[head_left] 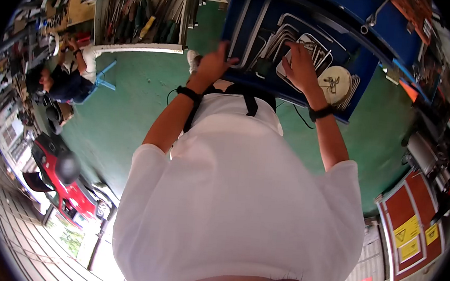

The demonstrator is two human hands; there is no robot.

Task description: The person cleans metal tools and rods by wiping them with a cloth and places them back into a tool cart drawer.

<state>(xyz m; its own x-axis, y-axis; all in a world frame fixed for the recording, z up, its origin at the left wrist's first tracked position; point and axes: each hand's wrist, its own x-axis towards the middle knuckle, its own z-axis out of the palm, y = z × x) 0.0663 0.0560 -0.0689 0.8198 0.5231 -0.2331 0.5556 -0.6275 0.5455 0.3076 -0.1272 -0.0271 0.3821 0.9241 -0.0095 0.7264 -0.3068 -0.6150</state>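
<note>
A blue drawer (287,94) in front of me holds bent metal rods (276,43) that look like hex keys, with long ones along its left side. My left hand (214,64) is over the drawer's left edge, fingers apart and nothing visible in it. Over the middle, my right hand (303,68) reaches with fingers spread, its index fingertip close to the bent rods; whether it touches them I cannot tell. Partly under that hand lies a pale rectangular tray (282,70) with more metal pieces. Beside my right wrist is a round cream dish (329,75) with small metal parts in it.
Left of the drawer, an open wooden drawer (140,47) holds several screwdrivers and long tools. Further left, a person (68,78) sits near a blue stool (103,75). A wrench (373,17) lies on the blue surface above. A red vehicle (70,194) stands behind left.
</note>
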